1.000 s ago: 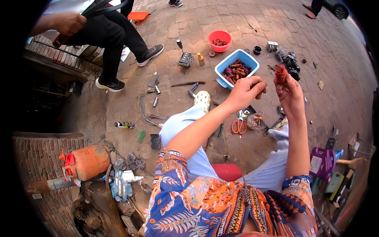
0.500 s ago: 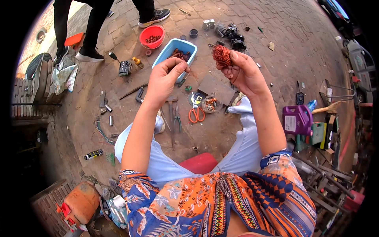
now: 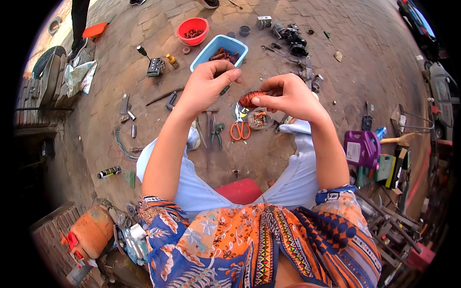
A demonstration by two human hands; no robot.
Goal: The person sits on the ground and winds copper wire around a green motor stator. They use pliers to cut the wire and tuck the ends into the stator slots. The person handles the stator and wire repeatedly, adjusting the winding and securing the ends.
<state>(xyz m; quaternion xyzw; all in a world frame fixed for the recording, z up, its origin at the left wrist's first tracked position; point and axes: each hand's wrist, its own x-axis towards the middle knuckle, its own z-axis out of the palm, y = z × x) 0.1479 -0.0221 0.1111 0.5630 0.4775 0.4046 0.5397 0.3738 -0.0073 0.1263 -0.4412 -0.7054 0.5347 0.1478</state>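
In my right hand is a small coil of reddish copper wire, held on its side between thumb and fingers. My left hand is closed in a pinch to the left of the coil. A faint thin strand seems to run from its fingertips to the coil. Just beyond the left hand stands a blue plastic basin with dark reddish copper pieces inside. Below the coil lie orange-handled scissors and a clear tub of small metal parts.
A red bowl of copper pieces stands beyond the basin. A hammer and pliers lie between my legs. Dark motor parts are at the far right, a purple jug by my right knee. A person's leg shows top left.
My right hand has come down and toward the left hand, turning the coil onto its side. The left hand stays pinched. The other person has moved mostly out of view at the top.
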